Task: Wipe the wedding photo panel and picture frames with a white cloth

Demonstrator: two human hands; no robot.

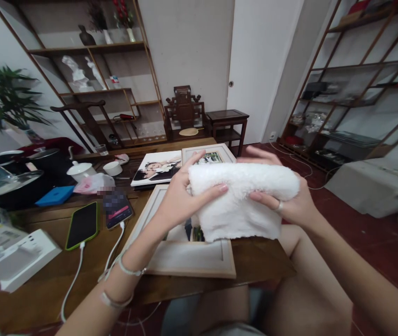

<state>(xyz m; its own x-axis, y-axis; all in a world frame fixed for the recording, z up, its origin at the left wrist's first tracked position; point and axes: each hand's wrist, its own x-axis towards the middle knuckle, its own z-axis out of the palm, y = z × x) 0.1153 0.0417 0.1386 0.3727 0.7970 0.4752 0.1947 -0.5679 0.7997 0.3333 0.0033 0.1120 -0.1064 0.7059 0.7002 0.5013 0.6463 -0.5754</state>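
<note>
A fluffy white cloth (pixel 241 205), folded over at its top edge, is held up between both hands above the table's near edge. My left hand (pixel 188 193) grips its left side, thumb pressed on the front face. On the right side, my right hand (pixel 290 198), with a ring on it, holds the cloth the same way. Below and behind the cloth lies a light wooden picture frame (pixel 192 261) with a pale mat, partly covered by the cloth and my left arm. Another wooden frame (pixel 225 151) and a photo panel (pixel 159 165) lie farther back.
Two phones on white cables, a green-edged one (pixel 82 225) and a dark one (pixel 117 210), lie left on the wooden table (pixel 115 284). A white power strip (pixel 27 259), a blue box (pixel 54 195), pots (pixel 18 184) and a white teapot (pixel 81 170) stand around them.
</note>
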